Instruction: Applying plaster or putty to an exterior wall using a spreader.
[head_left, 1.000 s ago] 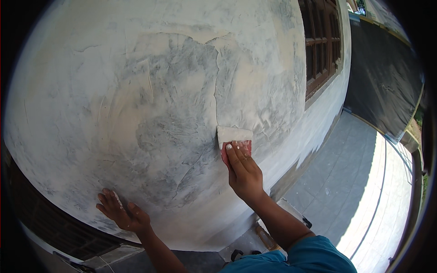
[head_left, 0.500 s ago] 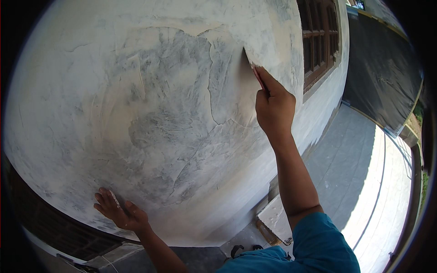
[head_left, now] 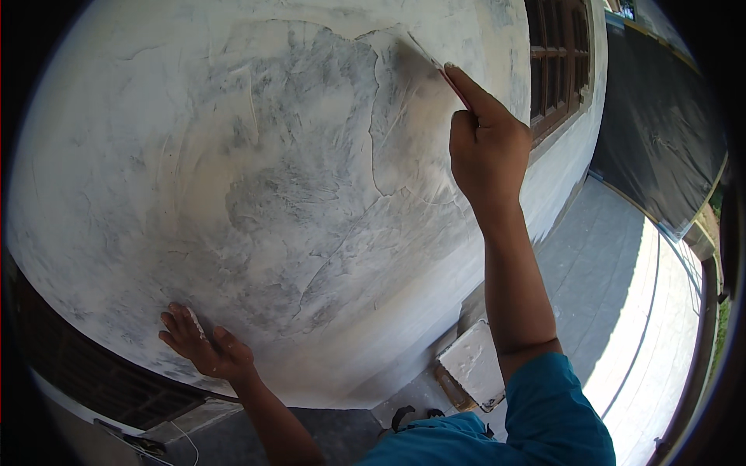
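Observation:
My right hand (head_left: 491,155) grips a putty knife (head_left: 435,64), index finger stretched along its reddish handle. The blade is tilted up and to the left, its edge at the upper wall. Patchy white and grey filler covers the wall (head_left: 311,210), with raised ridges running down from the blade and across the middle. Low on the left, my left hand (head_left: 198,342) lies against the wall with fingers extended. White paste is smeared along one of its fingers.
A brown-framed window (head_left: 558,66) is at the upper right, beside a dark plastic sheet (head_left: 657,124). Grey floor (head_left: 579,256) runs below, partly sunlit. Near my body stands a white-smeared board (head_left: 475,365) on a block. A dark lattice opening (head_left: 85,349) lies lower left.
My right hand has moved up with the putty knife, and the blade now leans further left. The left hand stays against the wall. The view has shifted slightly.

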Available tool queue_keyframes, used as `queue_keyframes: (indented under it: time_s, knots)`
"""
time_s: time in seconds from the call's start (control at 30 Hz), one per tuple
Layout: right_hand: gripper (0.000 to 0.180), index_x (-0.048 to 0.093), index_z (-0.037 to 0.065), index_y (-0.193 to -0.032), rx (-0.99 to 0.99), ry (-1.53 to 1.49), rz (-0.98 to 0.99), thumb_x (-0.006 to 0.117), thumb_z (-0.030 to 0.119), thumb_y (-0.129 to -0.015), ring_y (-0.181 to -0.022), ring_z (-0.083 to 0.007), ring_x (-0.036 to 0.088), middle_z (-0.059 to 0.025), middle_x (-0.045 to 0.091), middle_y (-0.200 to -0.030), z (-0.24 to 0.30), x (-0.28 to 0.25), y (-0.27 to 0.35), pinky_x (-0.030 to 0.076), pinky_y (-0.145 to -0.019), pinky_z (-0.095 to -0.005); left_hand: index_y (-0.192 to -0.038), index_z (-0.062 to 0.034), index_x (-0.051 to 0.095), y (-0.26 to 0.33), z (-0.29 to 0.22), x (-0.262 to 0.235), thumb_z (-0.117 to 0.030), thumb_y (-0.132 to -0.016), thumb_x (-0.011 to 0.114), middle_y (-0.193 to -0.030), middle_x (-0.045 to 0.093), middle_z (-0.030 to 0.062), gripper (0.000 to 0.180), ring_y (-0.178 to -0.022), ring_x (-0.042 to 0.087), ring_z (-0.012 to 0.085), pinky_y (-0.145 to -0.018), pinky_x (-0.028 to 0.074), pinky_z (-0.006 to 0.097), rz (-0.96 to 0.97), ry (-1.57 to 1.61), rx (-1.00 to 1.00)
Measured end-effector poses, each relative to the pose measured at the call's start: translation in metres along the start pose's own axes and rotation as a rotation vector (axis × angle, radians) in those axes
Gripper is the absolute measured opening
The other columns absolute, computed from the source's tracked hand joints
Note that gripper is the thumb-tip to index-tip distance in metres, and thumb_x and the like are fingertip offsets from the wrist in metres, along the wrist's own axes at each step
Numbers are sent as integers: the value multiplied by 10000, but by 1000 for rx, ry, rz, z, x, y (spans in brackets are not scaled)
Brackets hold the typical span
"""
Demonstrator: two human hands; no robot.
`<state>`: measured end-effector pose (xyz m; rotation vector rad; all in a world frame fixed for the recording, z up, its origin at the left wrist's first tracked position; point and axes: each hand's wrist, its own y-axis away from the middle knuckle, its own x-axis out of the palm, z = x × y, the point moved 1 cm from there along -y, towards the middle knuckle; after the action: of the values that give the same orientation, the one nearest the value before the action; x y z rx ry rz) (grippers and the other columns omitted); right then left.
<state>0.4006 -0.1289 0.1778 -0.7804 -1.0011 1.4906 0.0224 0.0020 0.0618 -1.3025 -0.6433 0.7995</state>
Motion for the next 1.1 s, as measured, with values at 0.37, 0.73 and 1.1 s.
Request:
queue_keyframes:
  time_s: [0.37,0.73,1.1]
  knots:
    - [420,690,49,-1185,-53,-109,428,595,-85,-799,-1121,-283,673,-156,700,-1176,23,-12,181,525,-1000,-393,-1382,40,529,0,9,-5,-274,-1020,415,-1440,529,215,492,-1433,390,375,-1217,123,530,9,12,4]
    - [480,662,65,-1259,174,51,116,620,-88,-806,-1155,-308,651,-163,673,-1234,-23,17,194,526,-978,-380,-1391,39,517,1,8,-7,-254,-1015,421,-1455,516,211,486,-1449,362,378,-1214,109,549,27,30,16]
    - [453,682,-1,-1230,717,-298,-1,468,-64,-835,-684,-38,512,-31,673,-832,-36,-19,154,433,-631,-209,-1398,36,510,4,14,-7,-282,-1026,416,-1454,517,212,499,-1452,355,380,-1213,113,551,62,35,47]
